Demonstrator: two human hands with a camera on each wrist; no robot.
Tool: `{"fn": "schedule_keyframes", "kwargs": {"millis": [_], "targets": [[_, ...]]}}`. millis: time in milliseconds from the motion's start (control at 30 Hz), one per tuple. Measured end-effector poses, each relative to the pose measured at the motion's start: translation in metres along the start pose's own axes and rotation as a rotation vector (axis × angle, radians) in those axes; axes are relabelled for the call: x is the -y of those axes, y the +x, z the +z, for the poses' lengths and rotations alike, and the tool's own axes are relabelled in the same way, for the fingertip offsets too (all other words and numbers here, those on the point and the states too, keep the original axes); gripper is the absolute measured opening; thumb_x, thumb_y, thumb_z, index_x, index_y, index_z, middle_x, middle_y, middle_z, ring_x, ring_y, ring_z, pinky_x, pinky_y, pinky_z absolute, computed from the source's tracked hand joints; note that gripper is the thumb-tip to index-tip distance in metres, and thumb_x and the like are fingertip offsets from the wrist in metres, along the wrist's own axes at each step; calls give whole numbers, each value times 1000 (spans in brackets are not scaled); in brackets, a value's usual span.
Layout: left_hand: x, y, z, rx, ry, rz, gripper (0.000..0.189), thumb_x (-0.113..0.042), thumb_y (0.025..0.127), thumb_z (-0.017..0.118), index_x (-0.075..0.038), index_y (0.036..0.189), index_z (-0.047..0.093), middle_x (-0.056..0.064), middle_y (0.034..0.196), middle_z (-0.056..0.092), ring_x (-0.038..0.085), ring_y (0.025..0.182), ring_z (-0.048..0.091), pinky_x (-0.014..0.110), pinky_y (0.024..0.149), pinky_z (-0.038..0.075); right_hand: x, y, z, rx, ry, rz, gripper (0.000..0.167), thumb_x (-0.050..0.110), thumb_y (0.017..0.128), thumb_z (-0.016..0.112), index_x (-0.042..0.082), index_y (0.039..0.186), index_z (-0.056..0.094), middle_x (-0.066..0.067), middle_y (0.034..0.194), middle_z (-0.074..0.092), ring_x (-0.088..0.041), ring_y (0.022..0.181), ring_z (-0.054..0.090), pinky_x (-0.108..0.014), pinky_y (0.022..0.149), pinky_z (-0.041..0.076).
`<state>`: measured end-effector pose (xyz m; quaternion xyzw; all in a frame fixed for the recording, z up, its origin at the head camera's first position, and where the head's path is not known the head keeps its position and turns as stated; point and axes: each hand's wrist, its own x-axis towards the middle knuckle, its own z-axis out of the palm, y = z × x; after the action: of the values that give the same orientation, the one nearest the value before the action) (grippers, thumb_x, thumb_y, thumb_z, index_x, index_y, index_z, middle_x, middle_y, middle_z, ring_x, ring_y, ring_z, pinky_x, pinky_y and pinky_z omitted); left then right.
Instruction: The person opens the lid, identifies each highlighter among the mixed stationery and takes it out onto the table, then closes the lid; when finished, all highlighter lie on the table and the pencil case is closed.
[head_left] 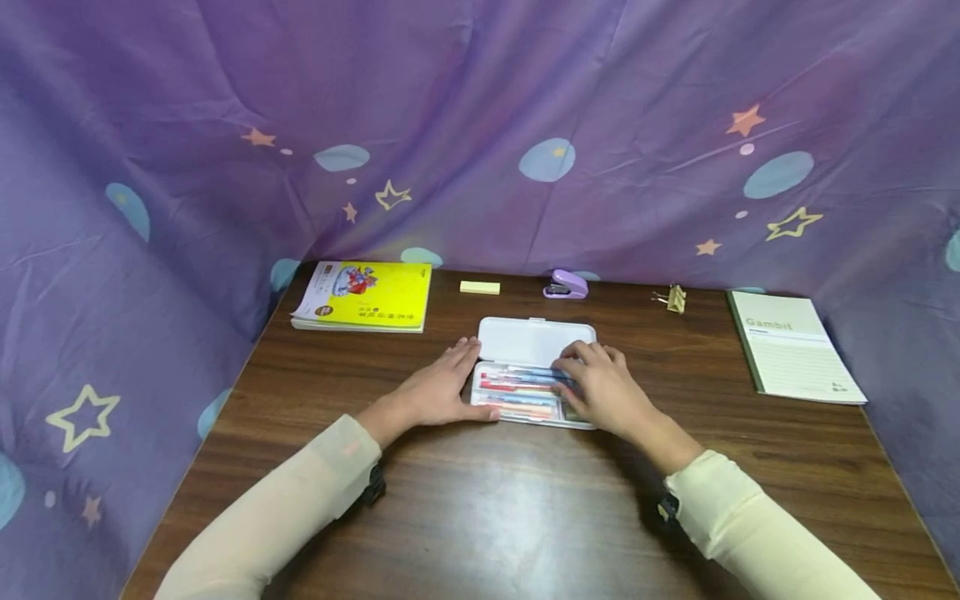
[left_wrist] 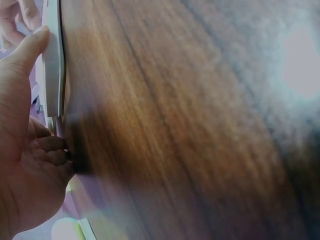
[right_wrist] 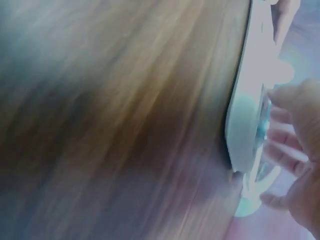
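Observation:
An open white pencil case (head_left: 517, 342) lies on the table, its lid folded back toward the far side. Several pens (head_left: 517, 386), some red and some blue, fill the tray. My left hand (head_left: 442, 387) holds the case's left end, thumb on the front edge and fingers along the side near the hinge; the left wrist view shows that thumb (left_wrist: 37, 45) against the case wall. Over the right part of the tray is my right hand (head_left: 603, 387), fingers bent down among the contents. In the right wrist view its fingers (right_wrist: 285, 145) are spread, with nothing visibly pinched; their tips are partly hidden.
Along the back are a yellow-covered book (head_left: 382, 296), a pale yellow block (head_left: 480, 287), a purple stapler (head_left: 567, 285) and a gold binder clip (head_left: 676, 299). A notebook (head_left: 798, 346) lies at the right. Purple curtain (head_left: 480, 125) surrounds the wooden table (head_left: 487, 517).

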<state>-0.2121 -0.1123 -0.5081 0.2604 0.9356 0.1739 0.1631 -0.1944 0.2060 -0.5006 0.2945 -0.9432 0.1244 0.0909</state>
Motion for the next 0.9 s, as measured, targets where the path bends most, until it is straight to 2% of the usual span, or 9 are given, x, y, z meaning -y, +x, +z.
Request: {"fn": "schedule_keyframes", "kwargs": {"millis": [67,200,467,667,900], "targets": [[0,1,0,2,-5,0,131,-86,92,65,-6,178,6,13,188,5,27,176,6,42,143,18,1,4,0,-45,-5,-56,23,13,95,83,9,117,81,-9,119,73,-34,112,70,-72,102,54],[-1,1,-1,12,-15,-1,130,-85,93,65,-7,178,5,13,188,4,27,176,5,43,143,17,-1,7,-3,-49,-21,-97,30,-4,84,77,9,111,82,-7,111,72,-31,107,70,-62,91,56],[1,0,-1,13,-9,0,132,-87,92,64,-6,178,5,13,188,3,26,176,4,41,143,16,-12,3,-3,-21,-58,-80,33,-4,83,80,11,112,81,-5,107,70,-31,102,66,-57,81,54],[1,-1,-1,13,-22,0,132,-86,92,66,-6,178,5,13,188,2,26,176,3,41,143,15,-18,1,2,-40,-86,-129,29,4,87,87,10,114,80,-6,108,69,-31,103,66,-54,82,54],[0,0,-2,15,-31,-4,131,-85,92,66,-6,178,6,13,188,3,27,176,4,43,143,17,-21,1,2,-25,-106,-152,29,-2,88,83,8,116,80,-7,109,69,-30,103,67,-53,83,56]]}}
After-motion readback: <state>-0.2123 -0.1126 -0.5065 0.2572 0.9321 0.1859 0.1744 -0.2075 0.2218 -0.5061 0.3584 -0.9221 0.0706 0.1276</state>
